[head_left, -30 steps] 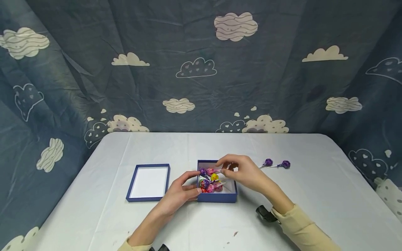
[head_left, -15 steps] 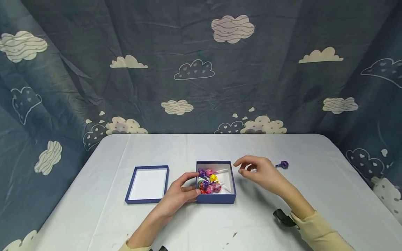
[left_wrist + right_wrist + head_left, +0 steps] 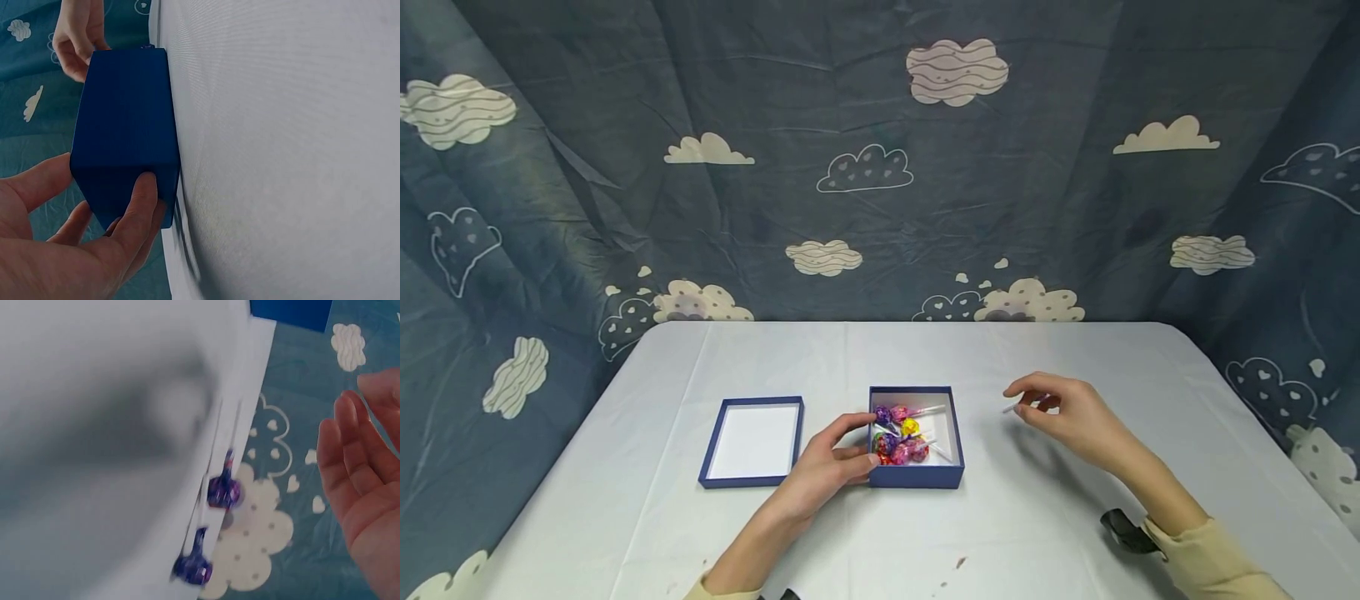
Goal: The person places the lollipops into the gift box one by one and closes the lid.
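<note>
My left hand (image 3: 827, 467) rests on the left side of a blue box (image 3: 917, 476), index fingertip at the rim and thumb near the front corner. In the left wrist view its spread fingers touch the box's blue wall (image 3: 125, 112). Several wrapped lollipops (image 3: 901, 452), purple, pink, yellow and red, lie in the box, mostly along its left side. To the right of it, my right hand (image 3: 1075, 417) hovers over the table, fingers loosely bent and holding nothing. Two purple lollipops (image 3: 224, 490) lie near it in the right wrist view; in the head view the hand hides all but a white stick (image 3: 1009, 408).
The box's lid (image 3: 703, 454), white inside with a blue rim, lies upturned left of the box. A white cloth covers the table (image 3: 842, 358). Behind it hangs a dark blue curtain (image 3: 1030, 192) with cloud prints. A dark device (image 3: 1127, 533) sits at my right wrist.
My right hand has left a pink lollipop in the box and moved right, out over the loose purple ones. My left hand has stayed on the box.
</note>
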{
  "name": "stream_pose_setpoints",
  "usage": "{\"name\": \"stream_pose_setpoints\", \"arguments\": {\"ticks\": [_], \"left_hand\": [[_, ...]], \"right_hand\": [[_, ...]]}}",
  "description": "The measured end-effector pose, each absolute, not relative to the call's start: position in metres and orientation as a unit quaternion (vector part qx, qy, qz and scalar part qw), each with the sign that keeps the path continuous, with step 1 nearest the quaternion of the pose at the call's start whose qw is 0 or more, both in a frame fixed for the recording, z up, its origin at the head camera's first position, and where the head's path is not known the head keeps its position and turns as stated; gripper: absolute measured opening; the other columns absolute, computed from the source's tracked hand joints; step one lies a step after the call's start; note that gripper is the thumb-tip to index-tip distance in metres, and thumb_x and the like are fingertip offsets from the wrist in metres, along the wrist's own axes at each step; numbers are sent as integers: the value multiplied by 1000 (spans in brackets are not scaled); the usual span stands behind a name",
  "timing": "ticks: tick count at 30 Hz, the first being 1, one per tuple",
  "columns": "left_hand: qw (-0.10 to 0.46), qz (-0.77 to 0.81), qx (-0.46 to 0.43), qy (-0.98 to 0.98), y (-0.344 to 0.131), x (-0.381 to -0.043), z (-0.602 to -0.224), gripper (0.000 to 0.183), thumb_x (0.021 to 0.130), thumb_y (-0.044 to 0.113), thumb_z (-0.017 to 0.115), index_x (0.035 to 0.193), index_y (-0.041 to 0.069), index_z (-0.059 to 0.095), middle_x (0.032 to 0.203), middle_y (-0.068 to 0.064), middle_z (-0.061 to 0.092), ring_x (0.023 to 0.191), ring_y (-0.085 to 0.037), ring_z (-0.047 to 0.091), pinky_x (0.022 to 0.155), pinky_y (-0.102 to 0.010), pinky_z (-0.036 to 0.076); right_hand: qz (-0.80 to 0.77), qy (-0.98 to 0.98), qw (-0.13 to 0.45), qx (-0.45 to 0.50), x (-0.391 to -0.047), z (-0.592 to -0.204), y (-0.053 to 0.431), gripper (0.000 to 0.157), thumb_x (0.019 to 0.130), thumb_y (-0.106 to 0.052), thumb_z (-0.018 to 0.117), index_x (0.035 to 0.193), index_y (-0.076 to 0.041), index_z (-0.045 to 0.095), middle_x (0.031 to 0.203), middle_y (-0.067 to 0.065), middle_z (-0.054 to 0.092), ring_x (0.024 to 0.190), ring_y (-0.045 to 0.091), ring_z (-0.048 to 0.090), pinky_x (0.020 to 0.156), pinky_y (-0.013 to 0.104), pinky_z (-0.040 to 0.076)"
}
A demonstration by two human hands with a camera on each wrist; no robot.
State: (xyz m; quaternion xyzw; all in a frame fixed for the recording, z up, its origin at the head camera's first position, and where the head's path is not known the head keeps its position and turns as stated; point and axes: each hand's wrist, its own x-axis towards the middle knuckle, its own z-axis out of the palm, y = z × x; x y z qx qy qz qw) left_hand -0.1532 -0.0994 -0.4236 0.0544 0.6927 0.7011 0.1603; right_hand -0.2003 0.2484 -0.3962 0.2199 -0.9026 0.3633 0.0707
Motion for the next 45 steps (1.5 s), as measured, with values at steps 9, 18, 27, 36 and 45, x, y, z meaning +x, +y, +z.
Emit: {"name": "stream_pose_setpoints", "arguments": {"ticks": [9, 18, 27, 36, 45], "left_hand": [[166, 700, 49, 693, -100, -154, -422, 54, 90, 4, 68, 141, 7, 50, 153, -20, 31, 116, -31, 59, 87, -41, 54], [162, 702, 52, 691, -101, -154, -424, 54, 90, 4, 68, 141, 7, 49, 153, -21, 30, 118, -32, 58, 88, -41, 54], [162, 704, 55, 690, -101, -153, -425, 55, 89, 4, 69, 141, 6, 49, 153, -22, 30, 117, -33, 58, 86, -41, 54], [171, 701, 51, 690, -101, -155, -425, 53, 90, 4, 68, 140, 7, 50, 152, -19, 32, 116, -30, 59, 87, -39, 54], [171, 701, 49, 691, -101, -156, -426, 54, 89, 3, 68, 140, 7, 50, 152, -19, 32, 116, -31, 58, 87, -40, 54]], "right_hand": [[322, -928, 81, 167, -201, -397, 281, 18, 89, -7, 71, 105, -16, 72, 98, 0, 68, 79, 16, 60, 67, 25, 51], [312, -934, 95, 149, -208, -405, 309, 19, 90, -10, 72, 108, -13, 72, 107, 10, 69, 81, 18, 62, 67, 25, 52], [306, -942, 61, 126, -222, -412, 332, 22, 92, -14, 70, 113, -9, 71, 111, 10, 68, 92, 19, 59, 72, 28, 52], [325, -939, -3, 109, -237, -425, 350, 32, 92, -14, 70, 121, -2, 65, 118, 20, 63, 98, 32, 57, 69, 32, 50], [336, -932, -36, 135, -247, -434, 357, 40, 89, -10, 72, 124, 7, 60, 114, 20, 62, 89, 25, 54, 70, 20, 48]]}}
